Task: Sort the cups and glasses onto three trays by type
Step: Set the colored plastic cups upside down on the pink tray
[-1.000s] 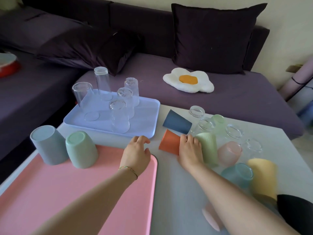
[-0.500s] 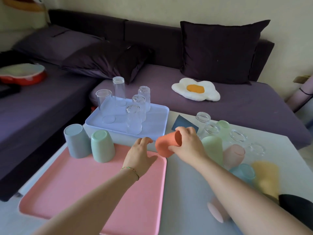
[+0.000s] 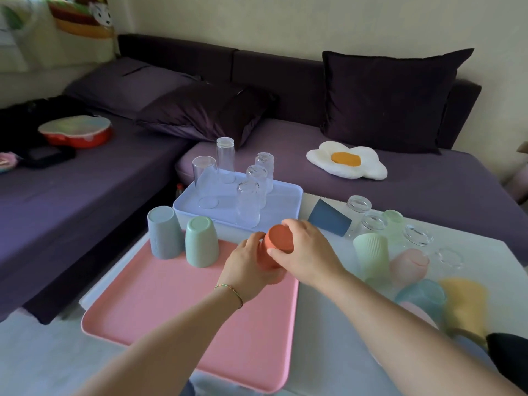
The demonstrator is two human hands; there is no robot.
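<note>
Both hands hold an orange cup upside down over the far right part of the pink tray. My left hand wraps its lower side; my right hand grips its top and right side. A grey-blue cup and a mint cup stand upside down at the pink tray's far edge. Several clear glasses stand inverted on the lilac tray behind.
On the white table to the right lie a dark blue cup, a ribbed green cup, a pink cup, a teal cup, a yellow cup and several clear glasses. A purple sofa runs behind.
My right hand lifted the orange cup off the table and turned it upside down while carrying it left. My left hand rose from the tray's edge and took hold of it.
</note>
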